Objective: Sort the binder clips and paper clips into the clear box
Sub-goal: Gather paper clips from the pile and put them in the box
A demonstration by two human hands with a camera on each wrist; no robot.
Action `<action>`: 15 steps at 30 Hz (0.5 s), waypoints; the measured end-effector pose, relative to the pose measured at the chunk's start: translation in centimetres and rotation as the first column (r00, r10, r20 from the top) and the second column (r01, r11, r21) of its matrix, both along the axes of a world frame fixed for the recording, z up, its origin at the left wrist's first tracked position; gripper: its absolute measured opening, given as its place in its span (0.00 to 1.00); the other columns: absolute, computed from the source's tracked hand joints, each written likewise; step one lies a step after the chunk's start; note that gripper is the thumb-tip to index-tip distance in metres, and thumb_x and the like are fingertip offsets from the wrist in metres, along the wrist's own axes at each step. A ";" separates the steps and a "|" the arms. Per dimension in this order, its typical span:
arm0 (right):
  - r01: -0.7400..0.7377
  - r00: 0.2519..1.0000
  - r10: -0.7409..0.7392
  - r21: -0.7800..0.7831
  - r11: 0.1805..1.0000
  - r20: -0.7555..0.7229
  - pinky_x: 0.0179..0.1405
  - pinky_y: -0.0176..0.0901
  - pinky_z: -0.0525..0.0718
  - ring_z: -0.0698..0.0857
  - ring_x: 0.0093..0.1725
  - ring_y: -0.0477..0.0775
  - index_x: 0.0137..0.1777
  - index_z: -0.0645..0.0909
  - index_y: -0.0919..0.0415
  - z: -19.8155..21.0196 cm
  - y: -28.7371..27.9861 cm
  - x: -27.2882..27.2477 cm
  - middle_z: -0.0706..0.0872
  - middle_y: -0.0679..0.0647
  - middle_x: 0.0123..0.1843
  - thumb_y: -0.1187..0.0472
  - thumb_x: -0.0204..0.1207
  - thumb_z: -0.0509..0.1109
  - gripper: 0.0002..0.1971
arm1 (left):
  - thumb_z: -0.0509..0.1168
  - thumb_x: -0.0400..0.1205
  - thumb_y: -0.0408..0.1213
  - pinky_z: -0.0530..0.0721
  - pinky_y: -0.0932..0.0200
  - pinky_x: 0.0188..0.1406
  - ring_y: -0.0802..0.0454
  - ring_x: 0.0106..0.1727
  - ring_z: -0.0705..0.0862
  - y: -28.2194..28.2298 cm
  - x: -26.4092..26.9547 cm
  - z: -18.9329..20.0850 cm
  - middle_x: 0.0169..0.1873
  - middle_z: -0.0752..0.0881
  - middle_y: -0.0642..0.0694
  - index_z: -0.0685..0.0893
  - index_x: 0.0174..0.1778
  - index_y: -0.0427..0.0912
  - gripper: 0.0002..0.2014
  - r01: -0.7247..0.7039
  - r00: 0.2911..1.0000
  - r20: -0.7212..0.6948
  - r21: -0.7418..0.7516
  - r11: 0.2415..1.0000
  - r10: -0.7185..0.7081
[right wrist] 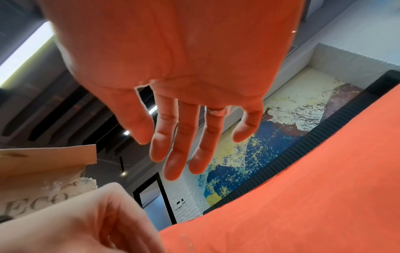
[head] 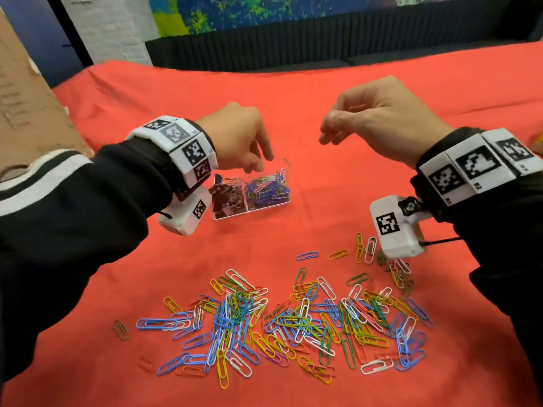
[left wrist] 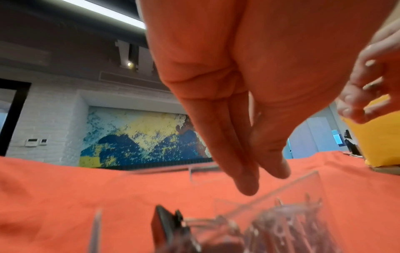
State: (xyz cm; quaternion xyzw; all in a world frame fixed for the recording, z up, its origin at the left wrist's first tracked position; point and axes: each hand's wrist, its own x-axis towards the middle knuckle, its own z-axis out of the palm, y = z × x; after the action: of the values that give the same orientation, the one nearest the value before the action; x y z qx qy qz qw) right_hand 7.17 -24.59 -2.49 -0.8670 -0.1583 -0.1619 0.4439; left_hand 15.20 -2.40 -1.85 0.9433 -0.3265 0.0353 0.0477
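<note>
A clear two-part box [head: 264, 207] stands mid-table on the red cloth. Its left part holds black binder clips [head: 226, 201], its right part coloured paper clips [head: 267, 189]. One black binder clip [left wrist: 166, 226] perches at the box's left rim. My left hand [head: 261, 163] hovers just over the box, fingers [left wrist: 246, 181] straight and pointing down, holding nothing. My right hand [head: 329, 133] is raised to the right of the box, fingers [right wrist: 175, 162] relaxed and empty. A large pile of loose coloured paper clips [head: 293, 318] lies near me.
Torn brown cardboard [head: 26, 98] stands at the left edge of the table. A black ribbed panel [head: 323, 45] runs behind the far edge. A yellow object [left wrist: 378, 137] sits at the far right. Bare red cloth [head: 367, 183] surrounds the box.
</note>
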 end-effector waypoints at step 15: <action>-0.019 0.990 -0.010 -0.203 0.979 -0.142 0.52 0.59 0.88 0.89 0.40 0.51 0.44 0.88 0.65 -1.4 0.9 -0.2 0.94 0.56 0.41 0.63 0.78 0.72 0.06 | 0.63 0.71 0.24 0.84 0.64 0.49 0.61 0.41 0.88 -1.7 -1.5 0.2 0.37 0.92 0.58 0.94 0.52 0.53 0.23 0.056 0.998 -0.024 0.194 0.979 -0.052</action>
State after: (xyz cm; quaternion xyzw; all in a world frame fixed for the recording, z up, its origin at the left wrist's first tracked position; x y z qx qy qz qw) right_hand 6.95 -23.71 -3.86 -0.9169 -0.1439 -0.0815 0.3632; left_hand 13.75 -4.06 -1.67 0.9346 -0.3534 -0.0069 -0.0408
